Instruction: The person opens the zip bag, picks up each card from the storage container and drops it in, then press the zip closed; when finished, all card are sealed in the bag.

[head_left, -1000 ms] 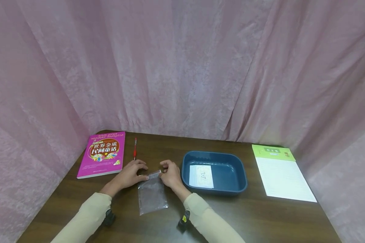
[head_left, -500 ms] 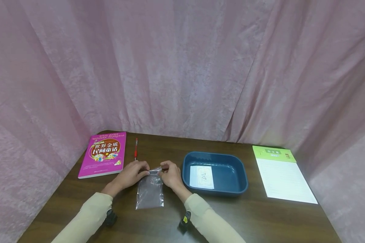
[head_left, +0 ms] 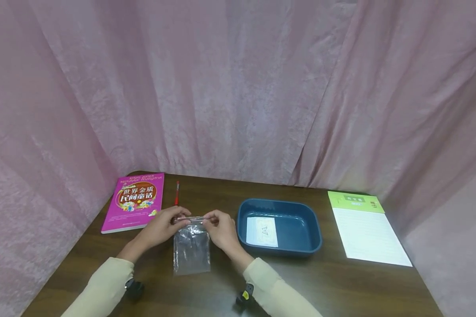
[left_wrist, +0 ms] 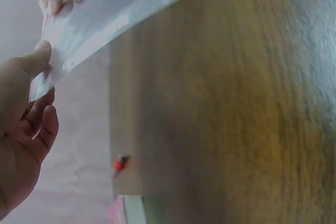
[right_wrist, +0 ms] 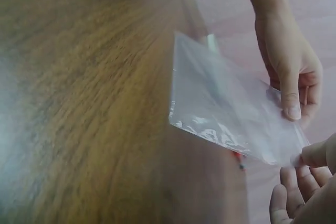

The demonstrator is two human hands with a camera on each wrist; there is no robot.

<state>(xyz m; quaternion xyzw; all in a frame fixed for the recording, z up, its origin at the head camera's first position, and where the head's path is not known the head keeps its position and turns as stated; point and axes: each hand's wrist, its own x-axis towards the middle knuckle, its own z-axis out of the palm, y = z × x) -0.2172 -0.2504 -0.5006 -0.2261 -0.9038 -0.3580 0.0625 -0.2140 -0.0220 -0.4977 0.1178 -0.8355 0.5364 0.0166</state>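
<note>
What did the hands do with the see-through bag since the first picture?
Both hands lifted the clear plastic bag by its top edge, so it now hangs tilted off the table instead of lying flat, and it shifted a little to the left. The left hand and right hand pinch its top corners. The pink book, red pen, blue tray and notepad stayed put.

pink book (head_left: 134, 201) cover: 世界金质民间童话 | green-topped pad (head_left: 366, 228): header print too small to read
</note>
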